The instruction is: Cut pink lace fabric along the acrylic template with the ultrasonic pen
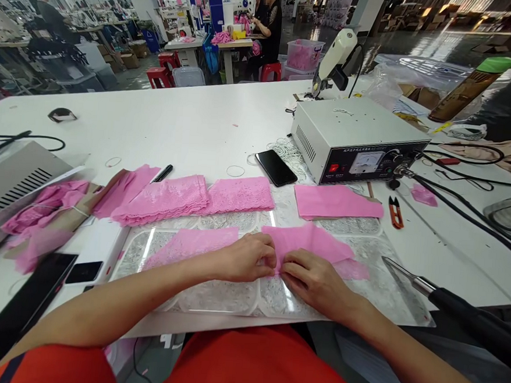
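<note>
Pink cloth point(311, 242) is lying slightly rumpled on the clear mat point(217, 297), its near-left edge sitting at the fingers point(294, 269), its right end thinning into a paler flap. Left of it, a sheer pink panel point(195, 242) is spreading flatter, partly covered.

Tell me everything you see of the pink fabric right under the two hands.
The fabric is plain, thin-looking and softly creased, with a paler part showing at its right end. It lies spread, slightly rumpled, on a glossy mat. The left hand touches its left side, the right hand its near edge; both hide part of it.
</note>
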Demonstrator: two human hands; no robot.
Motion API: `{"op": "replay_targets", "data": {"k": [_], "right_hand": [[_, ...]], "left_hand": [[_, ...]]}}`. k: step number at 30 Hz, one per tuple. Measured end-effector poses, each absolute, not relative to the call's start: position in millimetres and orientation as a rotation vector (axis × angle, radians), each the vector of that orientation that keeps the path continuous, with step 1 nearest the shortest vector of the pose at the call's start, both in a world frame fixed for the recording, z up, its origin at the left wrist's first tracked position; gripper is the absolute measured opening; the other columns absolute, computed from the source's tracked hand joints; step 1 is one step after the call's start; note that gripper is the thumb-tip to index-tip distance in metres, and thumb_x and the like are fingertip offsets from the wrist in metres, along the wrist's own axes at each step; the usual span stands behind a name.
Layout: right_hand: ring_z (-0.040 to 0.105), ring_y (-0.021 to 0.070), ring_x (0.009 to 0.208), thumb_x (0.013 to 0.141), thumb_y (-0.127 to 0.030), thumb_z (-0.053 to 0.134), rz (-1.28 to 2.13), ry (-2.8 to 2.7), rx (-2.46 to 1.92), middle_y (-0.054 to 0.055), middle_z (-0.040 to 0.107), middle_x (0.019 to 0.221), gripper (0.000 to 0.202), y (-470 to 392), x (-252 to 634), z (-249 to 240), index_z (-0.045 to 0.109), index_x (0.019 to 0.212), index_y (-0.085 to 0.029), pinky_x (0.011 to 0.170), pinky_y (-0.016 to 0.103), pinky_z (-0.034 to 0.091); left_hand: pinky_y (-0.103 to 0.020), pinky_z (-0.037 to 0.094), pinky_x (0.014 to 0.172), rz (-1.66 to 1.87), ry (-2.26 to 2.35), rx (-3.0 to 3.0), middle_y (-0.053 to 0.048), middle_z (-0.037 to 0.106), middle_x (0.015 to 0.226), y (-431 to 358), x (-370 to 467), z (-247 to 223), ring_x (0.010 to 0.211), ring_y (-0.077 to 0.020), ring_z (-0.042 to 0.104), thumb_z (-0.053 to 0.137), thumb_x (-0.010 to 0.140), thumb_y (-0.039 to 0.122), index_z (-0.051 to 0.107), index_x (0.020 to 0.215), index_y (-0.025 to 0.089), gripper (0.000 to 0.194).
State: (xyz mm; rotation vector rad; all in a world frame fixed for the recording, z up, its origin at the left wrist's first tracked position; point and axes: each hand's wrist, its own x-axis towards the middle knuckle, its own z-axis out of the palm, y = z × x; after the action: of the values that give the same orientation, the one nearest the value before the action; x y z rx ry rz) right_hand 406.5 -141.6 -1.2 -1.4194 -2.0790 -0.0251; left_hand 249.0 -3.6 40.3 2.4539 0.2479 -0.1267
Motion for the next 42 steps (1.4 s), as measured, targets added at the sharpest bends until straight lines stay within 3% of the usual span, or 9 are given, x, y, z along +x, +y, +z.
{"op": "replay_targets", "data": {"k": [13,22,27,42], "right_hand": [[0.060,0.0145,0.072,0.089,-0.011,0.053,0.023,-2.032,-1.409,0.005,0.063,0.077,0.012,-141.6,405.4,-4.3,0.061,0.083,-0.016,0.063,0.026,0.051],[0.060,0.0139,0.072,0.090,-0.012,0.052,0.044,-2.010,-1.418,0.005,0.064,0.077,0.013,-141.7,405.6,-4.7,0.062,0.082,-0.017,0.064,0.026,0.051],[0.060,0.0140,0.073,0.090,-0.012,0.052,0.057,-2.003,-1.424,0.005,0.064,0.078,0.014,-141.6,405.1,-4.7,0.062,0.082,-0.016,0.064,0.026,0.052],[0.060,0.0142,0.074,0.090,-0.012,0.052,0.082,-1.995,-1.405,0.005,0.064,0.079,0.013,-142.8,405.9,-2.7,0.062,0.084,-0.017,0.064,0.026,0.052]], "left_hand": [[-0.028,0.044,0.083,-0.060,0.262,2.477,-0.004,0.062,0.097,-10.6,242.3,36.1,0.089,-0.0162,0.058,0.061,0.080,0.006,0.067,0.073,0.015,0.012],[-0.030,0.045,0.085,-0.034,0.278,2.487,-0.005,0.062,0.101,-11.2,239.7,36.6,0.093,-0.0182,0.059,0.067,0.080,0.016,0.066,0.079,0.015,0.002],[-0.030,0.044,0.083,-0.026,0.285,2.507,-0.005,0.062,0.099,-12.3,241.3,34.5,0.090,-0.0177,0.059,0.060,0.080,0.009,0.066,0.076,0.016,0.010],[-0.027,0.045,0.078,0.011,0.287,2.461,-0.005,0.061,0.093,-9.8,242.4,30.5,0.085,-0.0161,0.057,0.056,0.082,0.008,0.063,0.072,0.015,0.014]]}}
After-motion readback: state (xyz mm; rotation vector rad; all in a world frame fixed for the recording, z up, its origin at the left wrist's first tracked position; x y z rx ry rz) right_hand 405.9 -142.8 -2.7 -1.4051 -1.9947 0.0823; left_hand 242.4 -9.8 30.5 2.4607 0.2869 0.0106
